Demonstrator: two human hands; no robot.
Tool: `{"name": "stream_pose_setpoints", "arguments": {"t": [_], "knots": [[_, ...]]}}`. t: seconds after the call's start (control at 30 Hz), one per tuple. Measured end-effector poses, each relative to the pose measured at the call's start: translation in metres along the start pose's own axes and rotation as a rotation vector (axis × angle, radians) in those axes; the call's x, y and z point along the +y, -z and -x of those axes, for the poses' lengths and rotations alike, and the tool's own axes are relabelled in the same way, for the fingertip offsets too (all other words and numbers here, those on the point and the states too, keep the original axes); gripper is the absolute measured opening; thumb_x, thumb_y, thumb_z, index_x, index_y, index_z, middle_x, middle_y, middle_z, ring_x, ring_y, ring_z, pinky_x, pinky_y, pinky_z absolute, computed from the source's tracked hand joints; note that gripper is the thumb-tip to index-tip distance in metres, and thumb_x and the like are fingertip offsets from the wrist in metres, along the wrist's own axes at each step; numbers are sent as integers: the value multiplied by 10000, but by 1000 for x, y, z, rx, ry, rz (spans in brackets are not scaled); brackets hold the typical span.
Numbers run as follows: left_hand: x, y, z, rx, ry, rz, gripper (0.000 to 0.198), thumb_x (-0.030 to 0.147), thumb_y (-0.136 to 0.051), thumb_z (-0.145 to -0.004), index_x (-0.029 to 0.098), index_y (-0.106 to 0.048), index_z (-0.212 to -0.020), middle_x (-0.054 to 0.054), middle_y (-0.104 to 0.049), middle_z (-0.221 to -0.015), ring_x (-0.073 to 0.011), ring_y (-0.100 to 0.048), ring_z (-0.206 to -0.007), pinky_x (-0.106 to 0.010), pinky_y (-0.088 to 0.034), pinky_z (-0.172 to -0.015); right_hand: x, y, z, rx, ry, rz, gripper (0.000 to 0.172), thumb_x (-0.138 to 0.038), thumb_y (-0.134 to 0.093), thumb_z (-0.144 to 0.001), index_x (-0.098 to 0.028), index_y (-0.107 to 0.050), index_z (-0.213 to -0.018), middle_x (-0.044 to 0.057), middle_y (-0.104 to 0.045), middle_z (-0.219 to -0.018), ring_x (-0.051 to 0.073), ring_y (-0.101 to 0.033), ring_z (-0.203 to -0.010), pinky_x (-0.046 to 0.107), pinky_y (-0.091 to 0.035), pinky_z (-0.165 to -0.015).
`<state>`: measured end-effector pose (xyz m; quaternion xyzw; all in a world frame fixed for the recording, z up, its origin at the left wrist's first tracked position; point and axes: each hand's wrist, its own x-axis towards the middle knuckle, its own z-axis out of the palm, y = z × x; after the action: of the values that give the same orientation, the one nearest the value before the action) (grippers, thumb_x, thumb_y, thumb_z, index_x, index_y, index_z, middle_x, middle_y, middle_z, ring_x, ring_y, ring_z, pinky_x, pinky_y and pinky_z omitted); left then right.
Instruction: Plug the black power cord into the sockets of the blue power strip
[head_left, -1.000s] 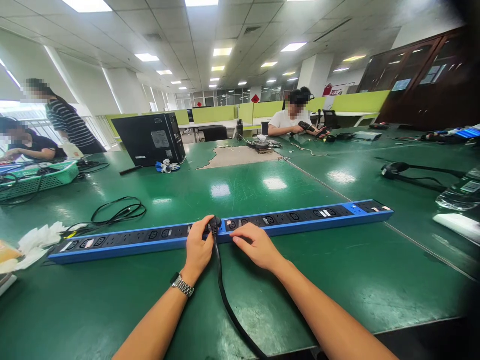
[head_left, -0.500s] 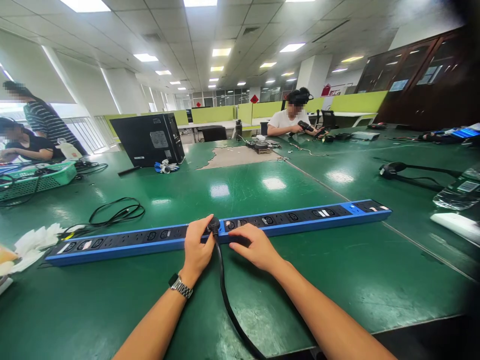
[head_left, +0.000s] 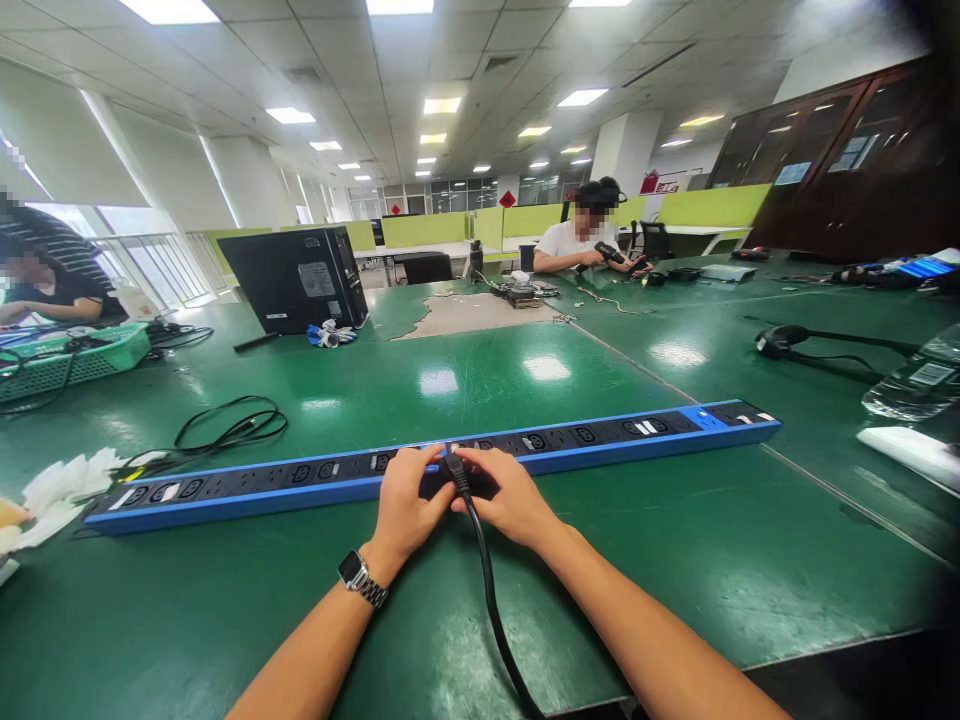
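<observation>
Across the green worktop [head_left: 150, 620] lies our long blue-edged power strip [head_left: 600, 438], no other plug showing along it. Our left hand [head_left: 409, 500] and right hand [head_left: 514, 495] together pinch the black plug [head_left: 455, 466], already at mid-strip; whether seating it remains undone, we cannot tell.

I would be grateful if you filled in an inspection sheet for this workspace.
Surface: glossy green table, ragged beige patch farther back.
Job's things: blue power strip lying crosswise; black plug near its middle, seating unclear.
Clutter: computer case, gloves, tissues, basket, bottle.
Grip: left hand and right hand hold the plug between them.
Cables: thick cable from plug towards near edge; thin cable coiled behind the strip.
Surroundings: seated person across the table, two people far left, partitions, cabinet.
</observation>
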<state>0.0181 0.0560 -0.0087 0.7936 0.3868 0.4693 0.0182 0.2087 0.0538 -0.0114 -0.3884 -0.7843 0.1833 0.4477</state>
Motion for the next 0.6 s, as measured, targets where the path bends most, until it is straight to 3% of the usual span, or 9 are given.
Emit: {"name": "stream_pose_setpoints", "arguments": {"t": [0.23, 0.37, 0.6], "knots": [[1, 1, -2, 0, -56, -15, 204, 266, -615, -852, 206, -601, -1046, -55, -665, -911, -217, -586, -839, -364, -456, -752, -6, -1, -1, 25, 131, 78, 628, -571, -653, -808, -231, -535, -1323, 119, -657, -1204, 261, -600, -1034, 433, -469, -882], [3, 2, -4, -14, -111, -21, 217, 283, -609, -871, 214, -625, -1076, -52, -695, -919, -216, -589, -843, -371, -442, -766, -7, 0, -1, 48, 151, 139, 615, -569, -671, -793, -224, -564, -1290, 116, -679, -1158, 255, -611, -987, 417, -478, -855], [4, 3, -6, -32, -148, -35, 306, 285, -625, -867, 220, -609, -1166, -62, -701, -1007, -221, -600, -930, -387, -446, -848, -9, 1, -1, 164, 201, 194, 430, -447, -627, -866, -205, -599, -1221, 96, -707, -1074, 230, -621, -927, 377, -487, -790]]}}
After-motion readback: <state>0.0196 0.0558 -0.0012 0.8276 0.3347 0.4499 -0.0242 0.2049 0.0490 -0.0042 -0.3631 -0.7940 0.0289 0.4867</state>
